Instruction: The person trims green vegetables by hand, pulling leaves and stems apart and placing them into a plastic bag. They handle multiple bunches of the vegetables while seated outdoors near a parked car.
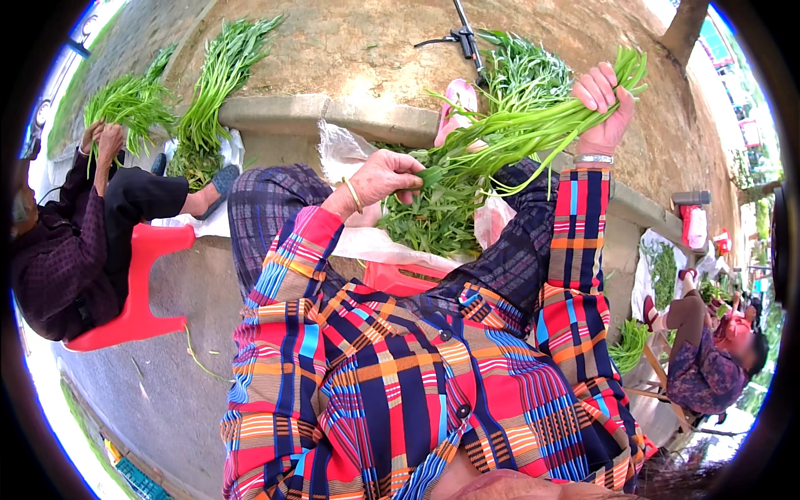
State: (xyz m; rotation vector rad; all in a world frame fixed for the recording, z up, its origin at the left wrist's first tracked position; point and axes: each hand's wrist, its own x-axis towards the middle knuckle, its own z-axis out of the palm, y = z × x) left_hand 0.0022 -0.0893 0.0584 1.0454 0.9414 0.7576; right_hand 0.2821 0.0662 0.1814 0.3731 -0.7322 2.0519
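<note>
Raised at the upper right, my right hand (pixel 607 108) is wrapped round a thick bunch of leafy green stems (pixel 525 133), which look like water spinach. The cut stem ends stick up past my fist, and the leafy ends slant down to the left. My left hand (pixel 387 179), with a gold bangle at its wrist, pinches a green leaf (pixel 431 175) at the bunch's leafy end. Below both hands, a heap of loose green leaves (pixel 429 221) lies between my knees on a white plastic sheet (pixel 379 246).
A stone curb (pixel 292 110) runs across in front. Beyond it lie more greens (pixel 225 75), a pink shoe (pixel 457 104) and a black metal bar (pixel 467 37). Left, a person on a red stool (pixel 137 287) handles greens; another person (pixel 708 367) sits at right.
</note>
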